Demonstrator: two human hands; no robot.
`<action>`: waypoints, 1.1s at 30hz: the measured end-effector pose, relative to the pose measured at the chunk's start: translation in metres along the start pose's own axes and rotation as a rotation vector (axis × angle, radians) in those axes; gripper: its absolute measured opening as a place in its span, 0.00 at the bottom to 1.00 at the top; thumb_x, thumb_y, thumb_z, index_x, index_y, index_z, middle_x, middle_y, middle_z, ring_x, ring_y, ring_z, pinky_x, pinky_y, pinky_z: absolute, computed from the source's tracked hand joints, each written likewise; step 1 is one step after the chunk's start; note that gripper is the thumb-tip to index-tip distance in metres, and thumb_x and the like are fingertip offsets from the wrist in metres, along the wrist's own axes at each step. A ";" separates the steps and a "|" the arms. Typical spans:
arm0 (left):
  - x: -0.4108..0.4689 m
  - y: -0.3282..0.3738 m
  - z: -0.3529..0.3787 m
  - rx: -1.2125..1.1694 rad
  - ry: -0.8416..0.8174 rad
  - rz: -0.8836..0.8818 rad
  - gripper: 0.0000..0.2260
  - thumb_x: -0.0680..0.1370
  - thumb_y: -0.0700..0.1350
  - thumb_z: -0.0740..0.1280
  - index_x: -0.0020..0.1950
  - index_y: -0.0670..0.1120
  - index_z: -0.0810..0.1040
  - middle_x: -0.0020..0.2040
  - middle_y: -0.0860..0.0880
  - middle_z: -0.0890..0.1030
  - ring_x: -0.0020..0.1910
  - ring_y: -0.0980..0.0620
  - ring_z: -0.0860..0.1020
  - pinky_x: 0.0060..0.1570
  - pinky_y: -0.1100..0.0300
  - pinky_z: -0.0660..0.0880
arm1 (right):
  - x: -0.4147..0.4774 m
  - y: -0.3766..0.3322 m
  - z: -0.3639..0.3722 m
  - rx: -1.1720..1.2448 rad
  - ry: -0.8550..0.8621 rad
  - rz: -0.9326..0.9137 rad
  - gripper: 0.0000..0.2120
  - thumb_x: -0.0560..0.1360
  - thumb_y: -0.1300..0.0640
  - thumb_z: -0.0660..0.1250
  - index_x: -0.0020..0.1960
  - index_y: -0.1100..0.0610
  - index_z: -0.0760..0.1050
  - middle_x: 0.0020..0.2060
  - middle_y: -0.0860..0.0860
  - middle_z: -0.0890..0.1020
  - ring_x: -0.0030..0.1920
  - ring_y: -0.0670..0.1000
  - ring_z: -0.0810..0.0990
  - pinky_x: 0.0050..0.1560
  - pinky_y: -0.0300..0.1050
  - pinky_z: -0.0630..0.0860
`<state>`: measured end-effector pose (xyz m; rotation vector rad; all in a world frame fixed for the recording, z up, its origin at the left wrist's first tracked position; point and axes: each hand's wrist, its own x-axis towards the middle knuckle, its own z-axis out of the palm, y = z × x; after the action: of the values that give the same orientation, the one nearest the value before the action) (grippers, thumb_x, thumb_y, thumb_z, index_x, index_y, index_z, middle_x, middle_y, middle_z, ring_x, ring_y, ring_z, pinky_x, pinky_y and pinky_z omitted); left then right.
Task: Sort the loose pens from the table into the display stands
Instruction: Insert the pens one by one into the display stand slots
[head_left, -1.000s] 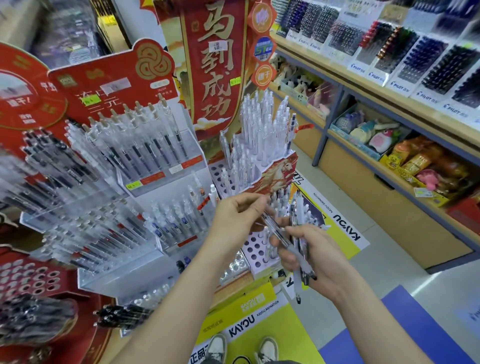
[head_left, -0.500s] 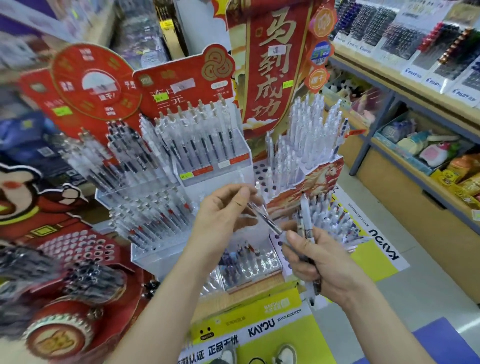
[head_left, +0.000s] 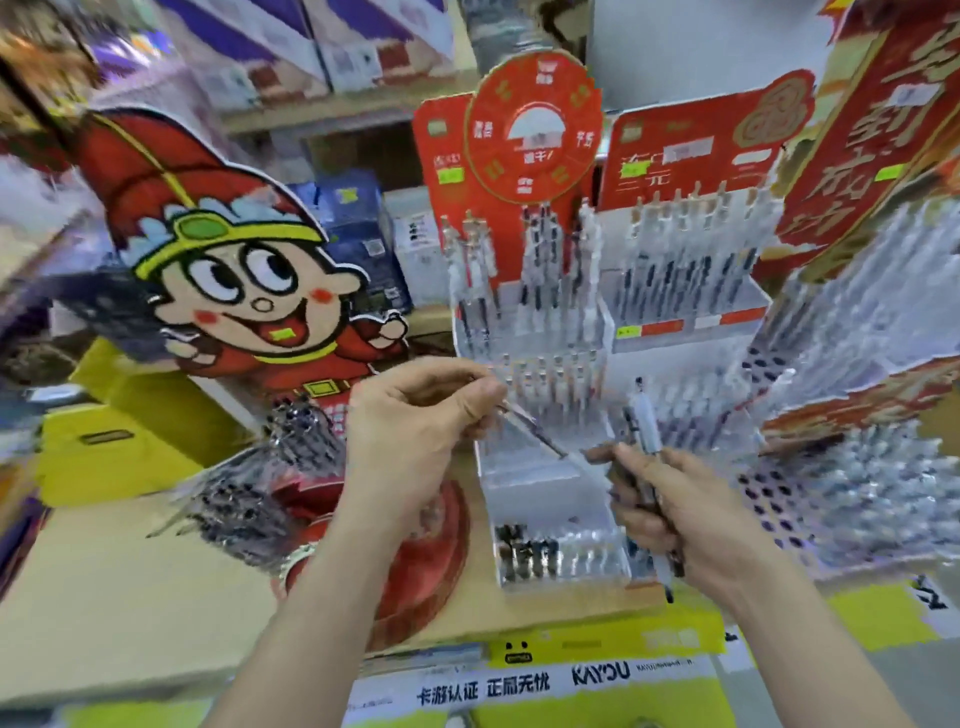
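Slim clear pen (head_left: 530, 428), near centre, is best drawn fully free of the bundle of grey-barrelled clip pens (head_left: 643, 426) before any slot is picked. It is pinched between thumb and fingertips of the left hand (head_left: 415, 436); the bundle is gripped upright by the right hand (head_left: 696, 519), fingers curled round. Clear tiered acrylic stand (head_left: 540, 483) is set just behind.
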<state>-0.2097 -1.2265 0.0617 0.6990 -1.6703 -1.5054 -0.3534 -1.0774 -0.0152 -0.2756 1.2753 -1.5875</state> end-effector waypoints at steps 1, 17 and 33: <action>0.002 0.003 -0.023 0.047 0.014 0.033 0.02 0.65 0.44 0.74 0.34 0.50 0.85 0.30 0.50 0.82 0.29 0.53 0.79 0.31 0.63 0.77 | 0.004 0.005 0.015 0.002 0.000 0.012 0.15 0.72 0.55 0.65 0.51 0.64 0.78 0.29 0.52 0.69 0.22 0.45 0.60 0.22 0.37 0.50; 0.002 -0.036 -0.253 0.499 0.082 0.032 0.10 0.70 0.38 0.75 0.36 0.53 0.81 0.32 0.60 0.81 0.31 0.63 0.75 0.34 0.71 0.70 | 0.050 0.070 0.185 -0.071 -0.047 -0.002 0.13 0.81 0.54 0.59 0.59 0.56 0.79 0.29 0.53 0.68 0.22 0.47 0.60 0.21 0.34 0.56; 0.042 -0.072 -0.257 0.527 0.223 0.026 0.10 0.76 0.38 0.69 0.45 0.54 0.81 0.40 0.52 0.84 0.40 0.54 0.81 0.43 0.60 0.79 | 0.061 0.072 0.198 -0.055 -0.031 -0.009 0.14 0.77 0.58 0.62 0.61 0.54 0.79 0.33 0.55 0.75 0.26 0.50 0.70 0.21 0.37 0.64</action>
<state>-0.0274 -1.4164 0.0002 1.0722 -1.9016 -0.9238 -0.2005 -1.2353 -0.0174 -0.3403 1.2968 -1.5514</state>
